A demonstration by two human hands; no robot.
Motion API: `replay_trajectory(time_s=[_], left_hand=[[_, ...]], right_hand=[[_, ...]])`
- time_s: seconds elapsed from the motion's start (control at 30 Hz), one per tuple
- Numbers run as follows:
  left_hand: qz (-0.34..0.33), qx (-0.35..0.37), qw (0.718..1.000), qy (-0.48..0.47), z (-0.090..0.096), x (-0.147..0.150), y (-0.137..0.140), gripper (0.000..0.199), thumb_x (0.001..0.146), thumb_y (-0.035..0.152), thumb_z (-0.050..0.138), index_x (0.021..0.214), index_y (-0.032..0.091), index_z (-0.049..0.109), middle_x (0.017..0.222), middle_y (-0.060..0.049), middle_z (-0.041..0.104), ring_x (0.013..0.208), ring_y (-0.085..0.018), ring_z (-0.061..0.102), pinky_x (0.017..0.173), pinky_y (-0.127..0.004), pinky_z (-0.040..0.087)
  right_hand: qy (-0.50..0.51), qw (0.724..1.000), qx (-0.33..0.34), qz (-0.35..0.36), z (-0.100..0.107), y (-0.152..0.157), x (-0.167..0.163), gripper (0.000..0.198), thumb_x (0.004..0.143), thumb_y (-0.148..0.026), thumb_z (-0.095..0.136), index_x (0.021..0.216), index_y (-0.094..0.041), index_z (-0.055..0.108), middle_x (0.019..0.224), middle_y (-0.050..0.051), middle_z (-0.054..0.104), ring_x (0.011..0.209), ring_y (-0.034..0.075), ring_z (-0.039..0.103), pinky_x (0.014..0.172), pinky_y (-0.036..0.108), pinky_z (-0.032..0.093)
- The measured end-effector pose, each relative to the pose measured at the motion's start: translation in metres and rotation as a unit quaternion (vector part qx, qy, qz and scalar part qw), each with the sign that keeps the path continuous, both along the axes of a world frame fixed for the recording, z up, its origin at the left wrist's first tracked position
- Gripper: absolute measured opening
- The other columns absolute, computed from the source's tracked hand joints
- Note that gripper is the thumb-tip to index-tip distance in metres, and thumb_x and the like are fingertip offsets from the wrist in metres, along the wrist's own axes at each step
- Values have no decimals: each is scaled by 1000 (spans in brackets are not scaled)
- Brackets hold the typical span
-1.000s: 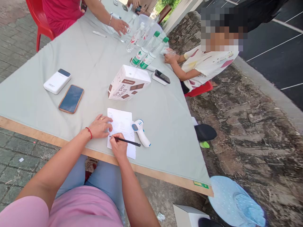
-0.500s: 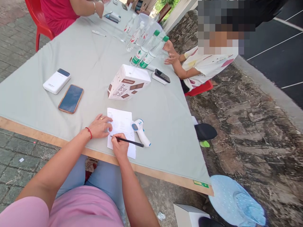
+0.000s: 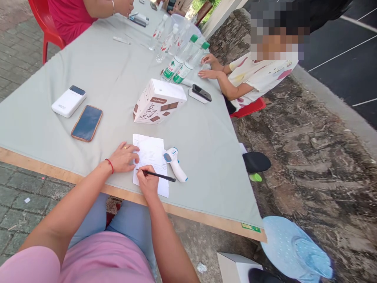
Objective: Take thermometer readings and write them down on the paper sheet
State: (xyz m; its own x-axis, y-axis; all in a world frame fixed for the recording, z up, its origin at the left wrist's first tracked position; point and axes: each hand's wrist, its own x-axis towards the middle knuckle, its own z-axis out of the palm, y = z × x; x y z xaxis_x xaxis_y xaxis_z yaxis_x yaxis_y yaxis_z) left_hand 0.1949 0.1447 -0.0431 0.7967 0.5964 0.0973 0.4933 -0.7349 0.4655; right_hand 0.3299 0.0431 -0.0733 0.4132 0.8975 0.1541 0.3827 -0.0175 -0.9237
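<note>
Writing on the sheet (image 3: pixel 151 154) requires a steady page and a controlled pen (image 3: pixel 161 175). The sheet lies on the table (image 3: pixel 209 145) near its front edge, between the left hand (image 3: pixel 123 158) and the thermometer (image 3: pixel 177 169). The left hand lies palm down at the sheet's left edge, fingers loosely spread and slightly curved, fingertips on the paper; it grips nothing. Press lightly with these fingertips so that the page does not turn under the stroke. The right hand (image 3: pixel 147 182) is over the lower part of the sheet, its fingers pinched round the pen close to the tip. The tip points at the left edge of the page, just below the left fingers; whether it meets the paper cannot be told. The pen slants low, its rear end reaching toward the thermometer's handle; contact there cannot be told either. Allow that end room to swing: if it knocks the thermometer, the stroke is likely to jump. Support the side of the right hand on the page and drive the pen from the fingers. Hold the left fingertips clear of the tip.
</note>
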Motion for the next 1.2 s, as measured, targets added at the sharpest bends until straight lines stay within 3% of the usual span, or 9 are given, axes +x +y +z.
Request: replay_trajectory(time_s=[0.77, 0.93, 1.2], left_hand=[[-2, 0, 1000, 0, -1, 0, 1, 13, 78, 24, 67, 90, 22, 70, 133, -9, 56, 127, -28, 47, 115, -54, 19], [-3, -1, 1000, 5, 2, 0, 1, 12, 79, 25, 66, 91, 22, 70, 133, -9, 56, 127, -28, 47, 115, -55, 20], [-3, 0, 1000, 3, 0, 0, 1, 12, 79, 25, 66, 91, 22, 69, 133, -9, 55, 127, -27, 47, 115, -55, 19]], right_hand=[[12, 1000, 3, -3, -2, 0, 1, 7, 68, -27, 51, 63, -22, 52, 58, -4, 51, 57, 13, 45, 57, 27, 38], [31, 999, 9, -39, -3, 0, 1, 9, 69, -29, 53, 65, -21, 52, 59, -4, 51, 57, 14, 46, 57, 27, 39], [4, 1000, 0, -16, -4, 0, 2, 8, 69, -28, 51, 64, -22, 52, 59, -4, 52, 58, 14, 46, 59, 28, 40]])
